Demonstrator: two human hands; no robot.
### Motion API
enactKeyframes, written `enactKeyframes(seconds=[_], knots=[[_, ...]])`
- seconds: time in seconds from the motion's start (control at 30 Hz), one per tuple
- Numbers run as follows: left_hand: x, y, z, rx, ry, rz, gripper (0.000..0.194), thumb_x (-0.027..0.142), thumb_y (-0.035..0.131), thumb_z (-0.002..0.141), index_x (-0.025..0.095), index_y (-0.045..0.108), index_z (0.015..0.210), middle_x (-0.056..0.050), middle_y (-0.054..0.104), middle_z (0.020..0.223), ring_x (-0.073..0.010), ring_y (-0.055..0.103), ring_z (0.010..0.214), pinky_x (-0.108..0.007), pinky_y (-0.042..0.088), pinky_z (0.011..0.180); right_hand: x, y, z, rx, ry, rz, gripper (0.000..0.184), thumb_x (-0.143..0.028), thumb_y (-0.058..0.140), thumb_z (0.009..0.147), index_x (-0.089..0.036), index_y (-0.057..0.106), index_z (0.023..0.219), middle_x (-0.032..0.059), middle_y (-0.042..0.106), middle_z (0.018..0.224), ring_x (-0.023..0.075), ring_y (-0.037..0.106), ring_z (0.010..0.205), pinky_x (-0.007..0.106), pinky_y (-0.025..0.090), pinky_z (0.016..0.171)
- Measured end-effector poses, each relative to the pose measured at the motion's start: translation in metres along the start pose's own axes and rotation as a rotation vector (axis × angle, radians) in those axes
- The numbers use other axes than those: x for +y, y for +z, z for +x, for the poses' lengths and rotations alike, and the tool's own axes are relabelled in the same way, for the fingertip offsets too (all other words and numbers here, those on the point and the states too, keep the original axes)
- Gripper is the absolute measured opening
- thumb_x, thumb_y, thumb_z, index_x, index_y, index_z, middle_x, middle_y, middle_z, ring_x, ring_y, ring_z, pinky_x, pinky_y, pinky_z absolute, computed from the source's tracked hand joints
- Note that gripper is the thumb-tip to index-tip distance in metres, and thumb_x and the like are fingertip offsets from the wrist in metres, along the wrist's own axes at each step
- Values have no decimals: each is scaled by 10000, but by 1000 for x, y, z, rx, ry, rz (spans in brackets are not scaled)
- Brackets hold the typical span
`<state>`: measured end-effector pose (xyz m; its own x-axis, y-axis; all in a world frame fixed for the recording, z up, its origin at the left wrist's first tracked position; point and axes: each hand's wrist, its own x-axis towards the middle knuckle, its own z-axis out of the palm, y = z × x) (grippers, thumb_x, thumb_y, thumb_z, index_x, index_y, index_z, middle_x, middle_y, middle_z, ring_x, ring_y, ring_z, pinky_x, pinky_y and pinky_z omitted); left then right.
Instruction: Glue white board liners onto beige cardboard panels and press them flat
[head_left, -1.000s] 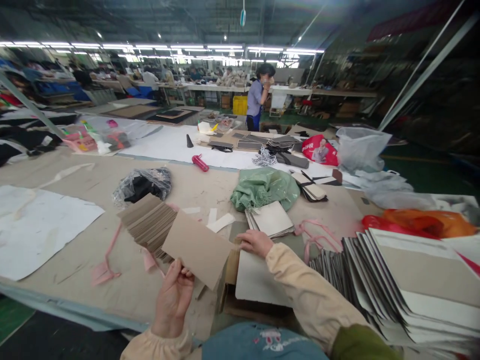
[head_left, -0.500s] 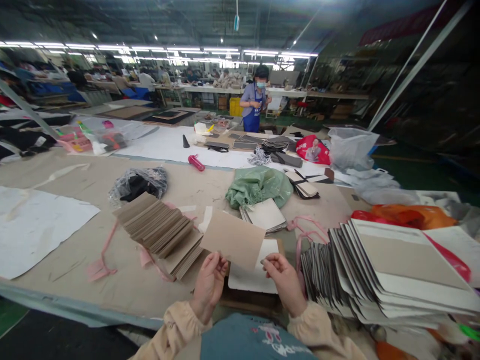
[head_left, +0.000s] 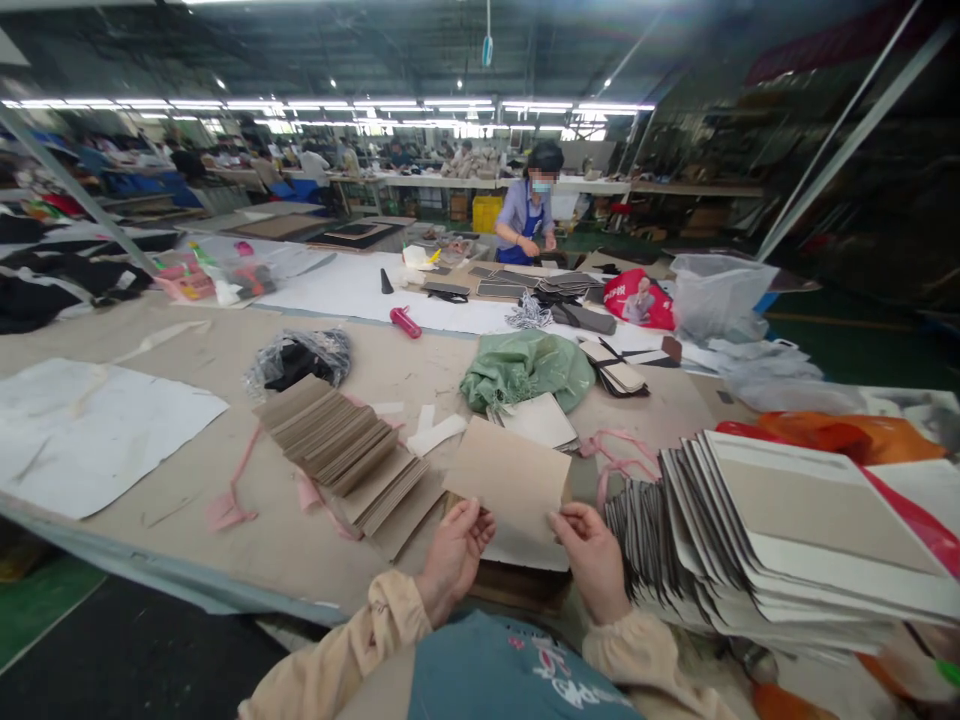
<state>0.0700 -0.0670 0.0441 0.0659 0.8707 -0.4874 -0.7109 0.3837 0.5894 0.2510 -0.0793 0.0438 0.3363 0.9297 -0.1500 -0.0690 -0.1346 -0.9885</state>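
Note:
A tan cardboard sheet [head_left: 514, 472] is held up in front of me. My left hand [head_left: 457, 555] pinches its near left edge between thumb and fingers. The fingers of my right hand [head_left: 594, 560] are closed at its near right corner. Beneath the sheet lies a white panel [head_left: 525, 550], mostly covered by it. To the left of my left hand is a fanned stack of brown cardboard sheets [head_left: 337, 440]. Close to my right hand stands a leaning pile of grey-edged white panels [head_left: 697, 520].
A green plastic bag [head_left: 529, 365] sits beyond the sheet, with white panels [head_left: 541, 420] before it. Pink ties [head_left: 232, 505] lie on the table [head_left: 172, 540]. A black bundle in clear plastic [head_left: 300, 362] rests farther left. Across the table stands a person [head_left: 529, 215] in a blue apron.
The cardboard sheet has come over the white panel, covering more of it. My right hand has closed in on the sheet's right corner. The view has shifted, and the person opposite bends lower.

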Motion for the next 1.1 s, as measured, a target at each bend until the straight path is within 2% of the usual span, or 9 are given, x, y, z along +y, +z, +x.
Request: enactKeyframes(seconds=[0.1, 0.17, 0.27, 0.37, 0.47, 0.6, 0.73, 0.83, 1.1], knots=[[2, -10, -2, -95, 112, 480, 206, 331, 715, 713, 160, 663, 816, -73, 657, 841, -155, 594, 705, -267, 483, 638, -3, -17, 8, 70, 31, 111, 412, -412, 792, 592, -197, 563, 859, -2, 664, 700, 138, 597, 619, 235, 476, 576], [6, -22, -3, -185, 327, 883, 259, 296, 739, 669, 193, 692, 902, -108, 653, 980, -232, 581, 889, -358, 468, 799, -7, -30, 13, 122, 50, 208, 440, -389, 813, 564, -207, 567, 881, -2, 680, 726, 147, 622, 640, 245, 502, 599], [13, -43, -2, -343, 579, 1424, 326, 207, 725, 654, 246, 678, 973, -94, 578, 1194, -301, 431, 1165, -467, 299, 1020, -13, -48, 17, 144, 83, 268, 464, -367, 826, 544, -211, 581, 906, -6, 686, 726, 148, 637, 649, 247, 527, 622], [18, -58, 0, -451, 608, 1738, 331, 127, 634, 713, 254, 641, 1018, -75, 541, 1254, -281, 389, 1206, -470, 262, 1037, -11, -58, 17, 114, 155, 232, 482, -360, 835, 530, -208, 597, 921, -1, 692, 730, 158, 647, 658, 242, 535, 614], [21, -65, 2, -478, 629, 1796, 342, 109, 579, 751, 256, 625, 1056, -77, 547, 1243, -261, 417, 1185, -442, 279, 1030, -3, -58, 17, 66, 227, 217, 481, -365, 833, 528, -210, 602, 921, 4, 696, 731, 175, 654, 673, 252, 539, 607], [25, -67, 4, -487, 672, 1606, 295, 213, 632, 758, 259, 648, 1049, -86, 584, 1203, -266, 469, 1153, -412, 324, 1005, 12, -52, 17, 15, 278, 189, 474, -371, 827, 538, -207, 609, 925, 4, 696, 737, 171, 648, 672, 249, 529, 613], [34, -65, 9, -256, 712, 1320, 177, 282, 636, 776, 266, 703, 940, -76, 678, 978, -225, 591, 948, -321, 411, 875, 27, -49, 17, -36, 281, 128, 461, -379, 803, 574, -219, 615, 962, -8, 692, 736, 160, 626, 617, 264, 514, 589], [41, -59, 17, -100, 640, 1288, 151, 333, 596, 802, 253, 723, 793, -52, 688, 794, -205, 608, 792, -279, 414, 745, 35, -49, 17, -54, 286, 110, 448, -375, 797, 587, -214, 614, 962, -11, 688, 725, 138, 596, 568, 263, 505, 588], [44, -42, 42, -78, 377, 1457, 379, 451, 477, 827, 166, 690, 697, 0, 644, 632, -161, 563, 630, -236, 340, 573, 36, -44, 22, -74, 310, 111, 489, -404, 789, 599, -194, 574, 985, -14, 666, 688, 134, 569, 561, 254, 472, 573]])
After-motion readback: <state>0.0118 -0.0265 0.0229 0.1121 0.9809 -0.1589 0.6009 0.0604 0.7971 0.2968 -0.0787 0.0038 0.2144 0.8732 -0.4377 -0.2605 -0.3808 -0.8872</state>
